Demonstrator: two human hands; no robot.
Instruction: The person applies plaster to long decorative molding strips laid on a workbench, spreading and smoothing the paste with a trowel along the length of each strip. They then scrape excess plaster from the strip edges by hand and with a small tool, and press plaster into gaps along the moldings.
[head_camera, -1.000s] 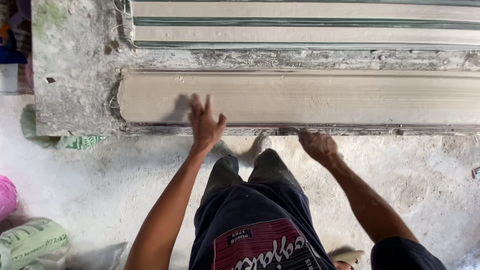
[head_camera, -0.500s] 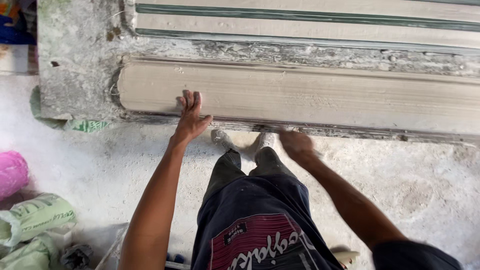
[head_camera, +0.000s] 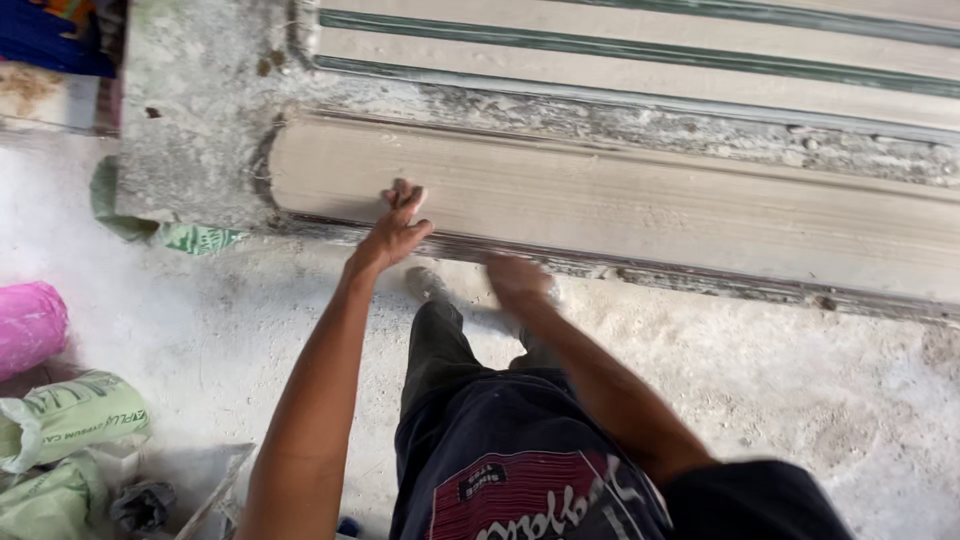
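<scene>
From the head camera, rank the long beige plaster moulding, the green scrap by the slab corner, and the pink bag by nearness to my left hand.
1. Long beige plaster moulding: under the left hand, touching.
2. Green scrap: to its left, by the slab corner.
3. Pink bag: far left edge, lower down.

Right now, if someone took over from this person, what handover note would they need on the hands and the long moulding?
Left hand: open, fingers spread, resting on the near edge of the moulding, close to its left end.
Right hand: blurred, at the moulding's near lower edge; open or closed cannot be told, and no tool shows in either hand.
Moulding: long pale strip lying on the bench, with more striped strips behind it.
Done: its surface looks shaped and smooth.
Left: it lies on the bench, not lifted.
Nearby: sacks on the floor at left.
</scene>
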